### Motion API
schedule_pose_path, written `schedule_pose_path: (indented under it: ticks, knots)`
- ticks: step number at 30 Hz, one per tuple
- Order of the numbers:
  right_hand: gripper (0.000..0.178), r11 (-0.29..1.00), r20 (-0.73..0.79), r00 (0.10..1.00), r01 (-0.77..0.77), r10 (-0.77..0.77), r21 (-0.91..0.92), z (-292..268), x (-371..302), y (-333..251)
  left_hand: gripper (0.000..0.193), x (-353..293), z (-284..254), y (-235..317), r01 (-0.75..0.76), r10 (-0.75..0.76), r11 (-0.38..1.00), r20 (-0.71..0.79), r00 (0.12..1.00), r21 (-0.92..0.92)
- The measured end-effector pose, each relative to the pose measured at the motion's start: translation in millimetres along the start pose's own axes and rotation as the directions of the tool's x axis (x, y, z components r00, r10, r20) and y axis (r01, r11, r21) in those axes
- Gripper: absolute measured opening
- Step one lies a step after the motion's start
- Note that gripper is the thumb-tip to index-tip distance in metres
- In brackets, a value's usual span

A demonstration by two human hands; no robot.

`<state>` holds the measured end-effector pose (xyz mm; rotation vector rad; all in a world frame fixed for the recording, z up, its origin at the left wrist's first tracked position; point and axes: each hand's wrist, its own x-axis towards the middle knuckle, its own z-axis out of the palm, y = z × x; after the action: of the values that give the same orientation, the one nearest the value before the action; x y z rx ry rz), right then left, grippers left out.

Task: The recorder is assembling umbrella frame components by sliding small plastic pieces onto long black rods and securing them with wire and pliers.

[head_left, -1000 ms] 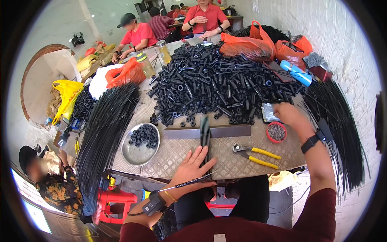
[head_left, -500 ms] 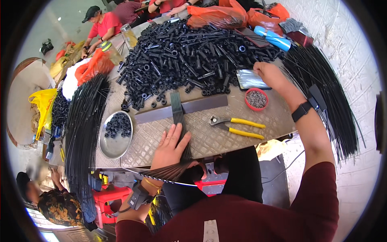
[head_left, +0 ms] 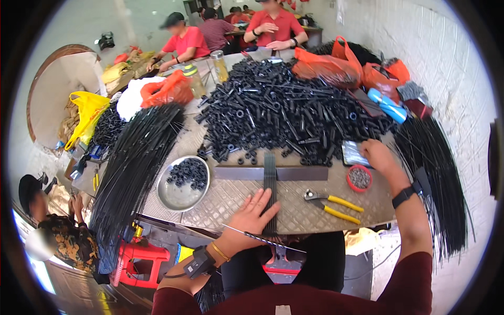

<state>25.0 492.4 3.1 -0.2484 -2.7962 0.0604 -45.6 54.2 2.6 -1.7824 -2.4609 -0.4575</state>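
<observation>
My left hand (head_left: pixel 254 214) lies flat with fingers spread, its fingertips on a bundle of thin black rods (head_left: pixel 270 181). The rods lie side by side across a dark flat bar (head_left: pixel 239 173). Near my left wrist a thin rod with a striped section (head_left: pixel 273 242) crosses the table's front edge. My right hand (head_left: pixel 378 155) is closed at the right side of a dark tray with shiny silvery pieces (head_left: pixel 354 153); whatever its fingertips hold is hidden. Close by stand a red bowl of small metal bits (head_left: pixel 359 178) and yellow-handled pliers (head_left: pixel 336 206).
A metal bowl of black rings (head_left: pixel 181 202) stands left. A big heap of black parts (head_left: pixel 294 113) covers the far table. Long black rods hang over both sides (head_left: pixel 139 152). Orange bags (head_left: pixel 331 71) and a blue bottle (head_left: pixel 387 105) lie behind. Other people (head_left: pixel 275 29) sit beyond.
The view has tilted up, so the table sits lower and further right. My right hand is now beside the tray, closer to its right edge. My left hand stays on the rods.
</observation>
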Motion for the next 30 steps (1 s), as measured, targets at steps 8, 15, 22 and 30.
schedule_pose_path:
  ticks: [8,15,22,30]
  knots:
    - [0.007,0.998,-0.06,0.997,-0.052,0.055,0.043,-13.7,-2.1,-12.1,0.087,-6.4,2.7,0.3,0.004,-0.007,0.999,-0.05,0.999,-0.049]
    - [0.007,0.998,-0.174,0.985,0.025,-0.014,0.06,-9.4,-3.5,3.1,0.082,-2.2,7.0,-1.9,-0.02,0.016,0.999,-0.097,0.995,-0.045]
    - [0.015,0.917,-0.118,0.975,0.22,-0.191,0.332,-11.5,25.4,-104.8,0.081,-5.6,9.8,-6.3,-0.015,0.014,1.0,-0.043,0.999,-0.016]
    - [0.018,0.917,0.004,0.965,0.247,-0.261,0.314,43.3,59.1,-177.9,0.078,-2.2,16.8,-11.2,-0.044,0.047,0.998,-0.064,0.997,0.044]
